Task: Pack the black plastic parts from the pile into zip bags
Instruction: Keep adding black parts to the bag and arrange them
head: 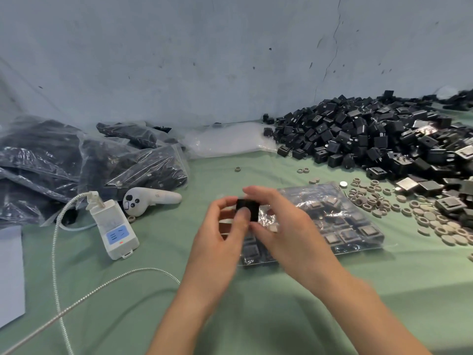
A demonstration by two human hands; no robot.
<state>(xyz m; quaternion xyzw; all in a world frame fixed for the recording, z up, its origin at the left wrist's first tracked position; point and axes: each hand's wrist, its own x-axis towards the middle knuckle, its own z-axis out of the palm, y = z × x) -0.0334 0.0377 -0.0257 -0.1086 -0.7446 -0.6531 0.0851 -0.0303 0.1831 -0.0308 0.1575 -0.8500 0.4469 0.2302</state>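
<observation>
A black plastic part (247, 208) is held between both hands just above the green table. My left hand (222, 235) pinches its left and lower side with thumb and fingers. My right hand (284, 228) curls over its top and right side. Under and behind my right hand lies a clear zip bag (340, 221) with several black parts laid flat inside. The big pile of loose black parts (368, 137) fills the back right of the table.
Filled zip bags (76, 162) are heaped at the left. An empty clear bag (225, 139) lies at the back. A white controller (151, 198), a white power adapter (115, 226) with braided cable and scattered grey rings (435, 221) lie around.
</observation>
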